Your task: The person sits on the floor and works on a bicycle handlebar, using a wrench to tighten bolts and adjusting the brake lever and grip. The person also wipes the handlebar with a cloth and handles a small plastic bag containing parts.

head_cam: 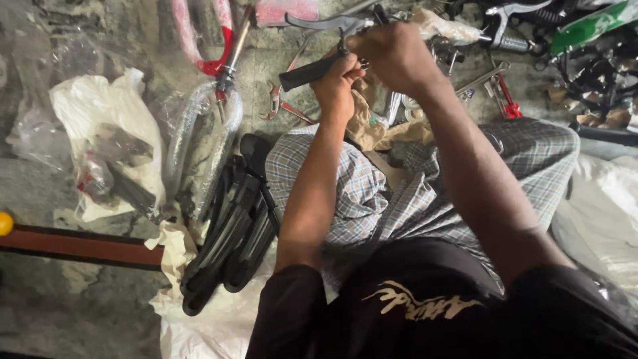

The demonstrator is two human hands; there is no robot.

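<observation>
The person sits on the rough grey concrete floor (60, 312) and has both arms raised over a checked-cloth lap, working on a bicycle handlebar end held up near the top of the view. The left hand (335, 83) is wrapped tight around the black ribbed rubber handlebar grip (307, 72), fingers closed on it, the grip poking out to the left of the fist. The right hand (392, 56) is closed over the fitting just beside it, where a curved grey metal brake lever (325, 22) juts out to the left above the grip; what exactly the fingers pinch there is hidden by the knuckles. To do this well, it looks wise to keep the left fist firm so the soft rubber does not twist, and to let the right hand do the fine turning close to the clamp. Rubber dull and grooved, lever smooth with a slight sheen. By the left knee lies a stack of long black glossy plastic mudguards (232, 233), curved and nested. Further left sits a crumpled white plastic bag (100, 106), and a red bicycle frame tube in clear wrapping (189, 33) lies beyond. Red-handled pliers (282, 106) rest on the floor below the grip.
</observation>
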